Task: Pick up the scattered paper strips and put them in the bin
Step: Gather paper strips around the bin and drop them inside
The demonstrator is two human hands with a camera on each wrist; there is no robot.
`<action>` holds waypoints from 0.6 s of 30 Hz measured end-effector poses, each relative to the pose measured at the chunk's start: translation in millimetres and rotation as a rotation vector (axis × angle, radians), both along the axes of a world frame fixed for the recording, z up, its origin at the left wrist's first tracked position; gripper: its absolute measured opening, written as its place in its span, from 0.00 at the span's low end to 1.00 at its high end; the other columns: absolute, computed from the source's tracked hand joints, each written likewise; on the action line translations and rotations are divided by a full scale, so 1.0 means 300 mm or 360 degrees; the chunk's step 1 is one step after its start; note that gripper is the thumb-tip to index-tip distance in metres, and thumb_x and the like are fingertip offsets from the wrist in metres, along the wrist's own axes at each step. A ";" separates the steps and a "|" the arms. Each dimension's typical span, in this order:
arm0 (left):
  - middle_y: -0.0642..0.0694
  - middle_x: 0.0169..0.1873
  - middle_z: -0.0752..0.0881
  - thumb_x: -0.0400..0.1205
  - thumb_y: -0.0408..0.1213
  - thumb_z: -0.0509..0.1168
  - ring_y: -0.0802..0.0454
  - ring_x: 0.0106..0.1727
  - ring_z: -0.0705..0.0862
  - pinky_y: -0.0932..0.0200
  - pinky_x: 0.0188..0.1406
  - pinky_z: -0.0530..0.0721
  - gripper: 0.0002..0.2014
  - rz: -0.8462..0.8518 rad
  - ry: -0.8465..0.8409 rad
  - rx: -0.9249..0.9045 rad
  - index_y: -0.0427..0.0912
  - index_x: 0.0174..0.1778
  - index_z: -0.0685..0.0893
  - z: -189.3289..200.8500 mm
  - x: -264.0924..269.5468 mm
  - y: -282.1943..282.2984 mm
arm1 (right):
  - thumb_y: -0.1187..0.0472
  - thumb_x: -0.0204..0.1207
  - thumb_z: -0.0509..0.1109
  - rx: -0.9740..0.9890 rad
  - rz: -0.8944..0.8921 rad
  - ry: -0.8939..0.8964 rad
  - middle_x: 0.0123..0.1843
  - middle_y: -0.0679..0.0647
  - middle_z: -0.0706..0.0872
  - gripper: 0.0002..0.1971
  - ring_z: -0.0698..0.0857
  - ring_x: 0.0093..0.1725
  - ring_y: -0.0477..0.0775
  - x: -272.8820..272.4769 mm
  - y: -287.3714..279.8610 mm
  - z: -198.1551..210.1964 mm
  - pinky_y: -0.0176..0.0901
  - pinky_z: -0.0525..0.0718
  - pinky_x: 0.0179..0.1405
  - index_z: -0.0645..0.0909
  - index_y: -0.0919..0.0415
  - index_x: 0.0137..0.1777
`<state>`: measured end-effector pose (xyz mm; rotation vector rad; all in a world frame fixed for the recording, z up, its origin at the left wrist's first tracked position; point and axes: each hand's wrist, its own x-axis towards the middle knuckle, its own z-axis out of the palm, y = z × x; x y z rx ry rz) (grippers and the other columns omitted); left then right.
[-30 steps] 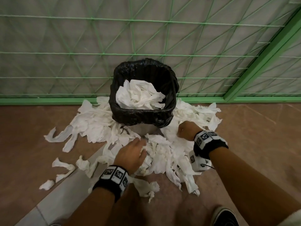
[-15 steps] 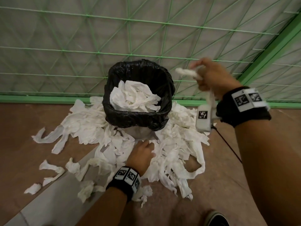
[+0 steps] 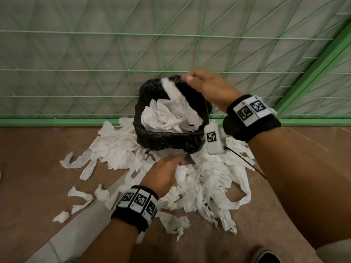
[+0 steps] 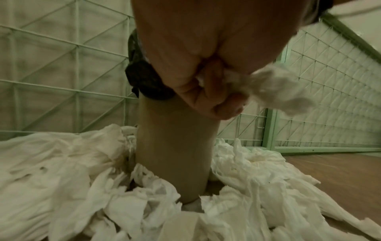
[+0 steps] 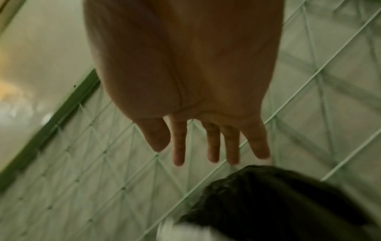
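Note:
A bin lined with a black bag stands on the floor against the fence, partly filled with white paper. My right hand hovers over its far rim; the right wrist view shows the hand's fingers straight and empty above the bin. A long white strip hangs blurred below that hand, over the bin's mouth. White paper strips are heaped around the bin's foot. My left hand is low in this heap in front of the bin. Its fingers curl round a wad of paper.
A green wire mesh fence with a green bottom rail runs right behind the bin. Single strips lie on the brown floor to the left. A grey floor strip crosses the near left. My shoe shows at the bottom.
My right hand lifted a strip from the heap, carried it up over the bin and let it go. My left hand stayed in the heap, shifting slightly forward.

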<state>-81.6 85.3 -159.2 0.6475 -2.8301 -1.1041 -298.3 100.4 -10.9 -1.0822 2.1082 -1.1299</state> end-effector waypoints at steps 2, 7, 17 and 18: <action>0.50 0.30 0.80 0.79 0.34 0.57 0.52 0.34 0.78 0.54 0.37 0.77 0.06 -0.0016 -0.0032 0.0032 0.44 0.39 0.78 0.039 0.007 -0.009 | 0.58 0.82 0.63 -0.0168 -0.0295 -0.0039 0.50 0.53 0.83 0.12 0.79 0.46 0.47 -0.051 0.030 -0.055 0.33 0.75 0.41 0.83 0.62 0.59; 0.54 0.35 0.85 0.74 0.55 0.66 0.53 0.41 0.85 0.48 0.46 0.86 0.12 -0.0103 -0.0077 0.0131 0.51 0.34 0.80 0.178 -0.003 -0.052 | 0.61 0.73 0.65 0.0223 -0.0682 -0.0171 0.41 0.56 0.83 0.05 0.80 0.37 0.53 -0.208 0.170 -0.259 0.41 0.75 0.33 0.79 0.52 0.37; 0.50 0.43 0.77 0.82 0.36 0.56 0.50 0.43 0.76 0.50 0.42 0.72 0.05 0.0386 0.0549 0.0114 0.47 0.53 0.73 0.467 -0.180 -0.209 | 0.58 0.72 0.75 0.0984 0.0130 0.0407 0.78 0.61 0.64 0.31 0.78 0.70 0.63 0.005 0.256 -0.673 0.49 0.76 0.68 0.72 0.54 0.75; 0.51 0.46 0.73 0.80 0.33 0.55 0.50 0.47 0.73 0.52 0.45 0.71 0.08 0.0368 0.0505 0.0104 0.46 0.54 0.70 0.460 -0.200 -0.227 | 0.59 0.73 0.74 0.1028 0.0166 0.0490 0.73 0.62 0.70 0.25 0.79 0.67 0.64 0.009 0.255 -0.695 0.48 0.77 0.65 0.76 0.58 0.71</action>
